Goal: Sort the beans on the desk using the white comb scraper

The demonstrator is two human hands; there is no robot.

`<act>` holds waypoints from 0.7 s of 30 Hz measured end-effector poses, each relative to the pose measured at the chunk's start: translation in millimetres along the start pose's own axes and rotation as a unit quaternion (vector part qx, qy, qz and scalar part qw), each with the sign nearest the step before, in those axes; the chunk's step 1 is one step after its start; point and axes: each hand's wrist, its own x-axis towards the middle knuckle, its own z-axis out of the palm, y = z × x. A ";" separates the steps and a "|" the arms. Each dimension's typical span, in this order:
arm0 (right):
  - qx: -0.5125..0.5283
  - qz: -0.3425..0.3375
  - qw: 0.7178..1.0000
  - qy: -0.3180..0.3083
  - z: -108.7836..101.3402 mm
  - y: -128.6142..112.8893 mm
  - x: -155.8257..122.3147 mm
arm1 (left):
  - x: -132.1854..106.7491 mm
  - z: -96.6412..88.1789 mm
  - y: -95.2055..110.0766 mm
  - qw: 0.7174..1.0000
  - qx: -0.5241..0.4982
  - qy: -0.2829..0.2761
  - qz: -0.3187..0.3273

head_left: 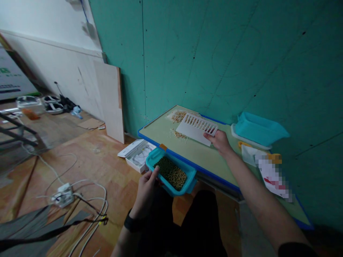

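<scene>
My left hand [148, 185] grips the near-left rim of a turquoise plastic tray [190, 178], held over my lap just off the table's front edge. Inside the tray lie dark green beans [166, 167] beside yellowish beans [178, 178]. With thumb on top, my right hand [219, 140] holds a white slotted plastic panel [193, 130] by its right end, over the tabletop. Left of the panel are a pile of pale tan beans [177, 116] and a smaller scatter of beans and white grains [179, 134]. The panel may hide more beans beneath it.
The pale green table [158, 129] has a blue edge and stands against a green wall. On its right side are a turquoise bin [257, 128] and a pixelated packet [273, 176]. A white box [138, 157], a power strip [63, 195] and cables lie on the floor.
</scene>
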 end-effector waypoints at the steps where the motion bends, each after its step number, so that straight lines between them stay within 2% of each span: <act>1: -0.009 -0.007 1.000 0.004 0.8 0.7 0.0 | -0.2 0.0 -0.5 1.000 -0.004 -0.003 0.001; 8: -0.073 -0.021 0.997 -0.010 2.1 1.2 -2.1 | -5.7 2.4 0.9 1.000 0.023 -0.004 0.014; 21: -0.004 -0.005 0.999 -0.032 2.7 6.6 -2.8 | -5.5 3.6 3.4 1.000 0.023 -0.019 0.005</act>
